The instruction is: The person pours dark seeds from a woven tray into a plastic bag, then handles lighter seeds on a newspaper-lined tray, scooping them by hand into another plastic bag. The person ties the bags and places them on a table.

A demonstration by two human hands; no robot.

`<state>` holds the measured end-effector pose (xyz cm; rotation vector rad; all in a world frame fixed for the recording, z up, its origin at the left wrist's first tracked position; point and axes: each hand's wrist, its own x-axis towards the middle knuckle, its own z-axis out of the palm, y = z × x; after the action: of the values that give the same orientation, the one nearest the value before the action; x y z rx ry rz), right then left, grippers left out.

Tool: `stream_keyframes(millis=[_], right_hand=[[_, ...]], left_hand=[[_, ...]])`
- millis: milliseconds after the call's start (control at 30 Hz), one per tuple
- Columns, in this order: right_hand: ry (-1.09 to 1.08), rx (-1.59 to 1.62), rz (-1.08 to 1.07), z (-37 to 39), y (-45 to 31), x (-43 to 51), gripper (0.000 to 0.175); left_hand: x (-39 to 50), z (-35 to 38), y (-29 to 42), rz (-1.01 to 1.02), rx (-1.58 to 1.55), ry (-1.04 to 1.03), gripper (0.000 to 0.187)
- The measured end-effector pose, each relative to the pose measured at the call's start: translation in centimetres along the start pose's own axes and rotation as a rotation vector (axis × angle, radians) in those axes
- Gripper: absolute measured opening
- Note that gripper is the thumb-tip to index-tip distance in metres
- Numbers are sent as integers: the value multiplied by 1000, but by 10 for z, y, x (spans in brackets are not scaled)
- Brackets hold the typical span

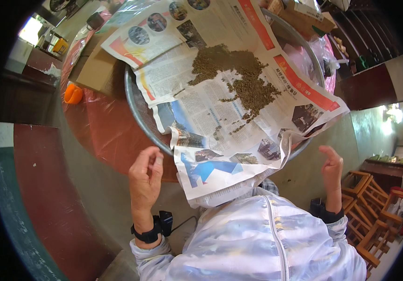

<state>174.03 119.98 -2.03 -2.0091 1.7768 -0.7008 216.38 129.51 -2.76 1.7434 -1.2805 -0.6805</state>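
Note:
Sheets of newspaper lie over a large round sieve with a grey rim and a mesh bottom. Small brown seeds are spread in an uneven heap on the paper's upper middle. Beside the sieve's lower left rim is my left hand, loosely curled, with nothing in it and a gap between thumb and fingers. My right hand is raised off the lower right rim, index finger bent, apparently holding nothing. The paper's crumpled near edge hangs over the rim toward my jacket.
Under the sieve is a round table with a red plastic cover. On it stand a cardboard box, an orange plastic object and a dark mug. More cartons are at the far right. Wooden stools stand on the floor at right.

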Motion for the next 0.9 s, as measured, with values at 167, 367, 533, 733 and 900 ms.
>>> stream_keyframes(millis=[167,367,533,733,900], right_hand=[[6,127,94,9,17,27,56],[104,3,-113,-4,41,79,49],[0,178,-97,-3,63,115,39],[-225,569,317,-6,57,133,33],[-251,829,248,-33,39,143,30]], left_hand=[[3,15,18,-357,-64,-321,25],[-6,61,46,-414,-205,-96,52],[-5,80,68,-331,-271,65,63],[25,90,82,-407,-103,24,26],[51,72,112,-181,-280,262,16]])
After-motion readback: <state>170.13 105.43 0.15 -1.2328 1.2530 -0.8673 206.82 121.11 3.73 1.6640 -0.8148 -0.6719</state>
